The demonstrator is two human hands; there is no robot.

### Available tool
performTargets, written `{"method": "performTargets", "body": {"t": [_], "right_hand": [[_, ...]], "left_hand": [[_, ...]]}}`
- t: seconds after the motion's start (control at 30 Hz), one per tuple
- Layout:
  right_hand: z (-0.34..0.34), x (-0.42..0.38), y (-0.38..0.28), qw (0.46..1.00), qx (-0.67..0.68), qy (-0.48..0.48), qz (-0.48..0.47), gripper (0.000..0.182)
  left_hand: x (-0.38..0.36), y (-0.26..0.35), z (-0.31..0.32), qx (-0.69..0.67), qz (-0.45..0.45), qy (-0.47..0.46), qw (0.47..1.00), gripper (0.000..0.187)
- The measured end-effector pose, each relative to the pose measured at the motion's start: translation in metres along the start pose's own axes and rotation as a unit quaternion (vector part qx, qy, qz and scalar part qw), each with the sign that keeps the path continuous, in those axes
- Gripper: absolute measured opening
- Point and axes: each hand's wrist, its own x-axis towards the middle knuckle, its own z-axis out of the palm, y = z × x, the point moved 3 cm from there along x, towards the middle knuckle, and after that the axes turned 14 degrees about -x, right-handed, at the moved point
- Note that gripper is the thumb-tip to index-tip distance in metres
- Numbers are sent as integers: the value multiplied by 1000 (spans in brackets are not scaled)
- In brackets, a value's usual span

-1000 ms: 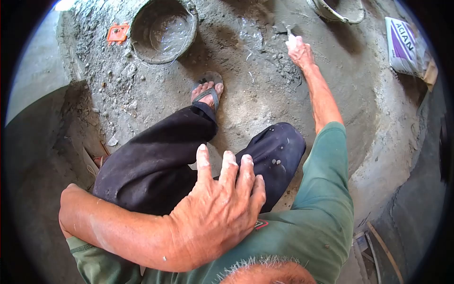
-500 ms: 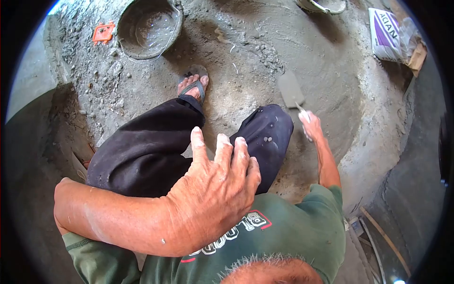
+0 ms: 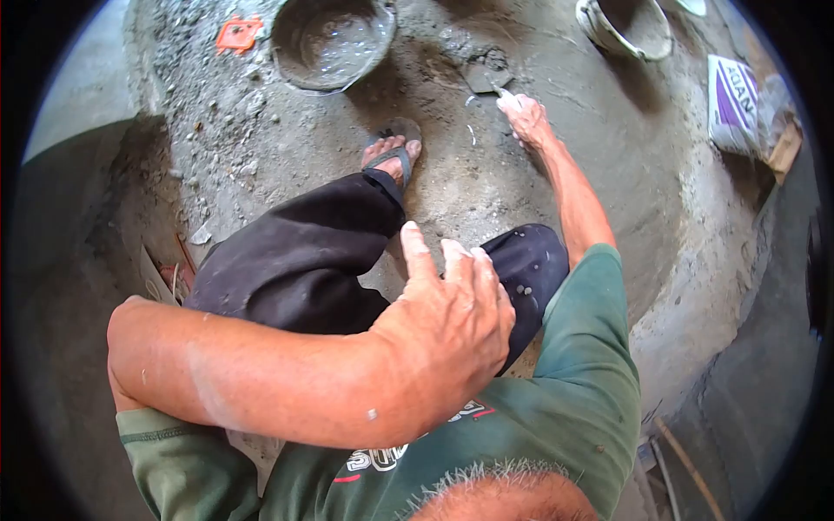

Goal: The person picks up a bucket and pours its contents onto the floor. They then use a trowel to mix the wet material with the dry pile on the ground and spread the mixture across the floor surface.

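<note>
My right hand [image 3: 526, 120] is stretched forward and closed around the handle of a trowel [image 3: 483, 78]. The trowel's blade lies low at a lump of wet mortar [image 3: 485, 54] on the floor. Across my chest and above my knees hangs my left hand [image 3: 452, 304], its fingers stretched out and apart, with nothing in it. Grey mortar marks show on its fingertips. Left of the trowel stands a bucket [image 3: 332, 43] with wet grey mix inside.
A second bucket [image 3: 625, 30] stands at the upper right, near a white and purple bag [image 3: 732, 104]. An orange plastic piece [image 3: 239, 35] lies on rubble at the upper left. Smoothed mortar [image 3: 621, 187] spreads to the right. My sandalled foot [image 3: 393, 152] rests below the first bucket.
My right hand has carried the trowel forward and left, from the smoothed mortar to the lump. My left hand stays raised with its fingers spread. The view has shifted slightly.
</note>
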Motion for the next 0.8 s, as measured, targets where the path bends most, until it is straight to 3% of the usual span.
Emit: {"method": "performTargets", "body": {"t": [0.23,0.3,0.43,0.47,0.5,0.57,0.63,0.7,0.77,0.8], "right_hand": [[-54,-44,-65,998,43,44,8,37],[-70,-47,-93,978,-9,163,-132,32],[-75,-73,-182,943,-80,245,-208,28],[-65,-72,-196,927,-100,276,-234,23],[-55,-76,-212,868,-163,347,-315,20],[-30,-52,-222,880,-264,289,-269,23],[-31,-50,-220,887,-264,280,-254,27],[-41,-52,-214,894,-268,267,-241,31],[-69,-64,-175,883,-139,376,-244,32],[-75,-62,-144,888,-158,384,-197,30]], "left_hand": [[7,-6,2,-16,-57,-43,997,44],[12,-4,4,-37,-31,-27,998,43],[32,-5,0,-104,-87,-91,987,43],[33,-5,-3,-109,-107,-74,985,43],[35,-5,-6,-109,-108,-74,985,43],[38,-6,-15,-119,-101,-125,980,42],[36,-4,-14,-119,-92,-133,980,42],[34,-2,-9,-118,-89,-79,986,42],[27,3,-1,-97,-77,-73,990,42],[23,4,-1,-72,-67,-60,993,42]]}}
